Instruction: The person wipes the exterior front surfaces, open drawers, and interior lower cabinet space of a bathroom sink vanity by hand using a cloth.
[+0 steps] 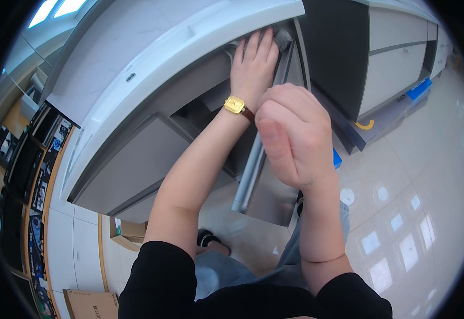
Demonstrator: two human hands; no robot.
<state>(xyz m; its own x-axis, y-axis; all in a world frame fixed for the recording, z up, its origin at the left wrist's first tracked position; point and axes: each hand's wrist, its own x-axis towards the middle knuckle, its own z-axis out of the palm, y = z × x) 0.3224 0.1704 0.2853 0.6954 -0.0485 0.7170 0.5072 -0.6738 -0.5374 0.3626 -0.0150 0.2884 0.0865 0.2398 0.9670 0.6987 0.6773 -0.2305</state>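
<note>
My left hand [254,65], with a gold-faced watch [235,104] on the wrist, reaches into an open grey vanity cabinet under a white basin top [164,60]. Its fingers are extended and slightly apart, back of the hand up. Crumpled grey textured material [283,39], perhaps a cloth, shows beside the fingertips; whether the hidden fingertips grip it cannot be seen. My right hand [295,135] is a closed fist, nearer the camera, with the thumb folded along its side. Nothing shows inside the fist. Behind and below it runs the metal-edged open front panel [252,175] of the cabinet.
A closed grey panel [136,159] forms the cabinet's left part. At right, another cabinet [395,60] stands above a long carton [391,115] on the glossy tiled floor [399,191]. Shelves with boxed goods [38,195] line the left. Cardboard boxes [90,305] lie at lower left.
</note>
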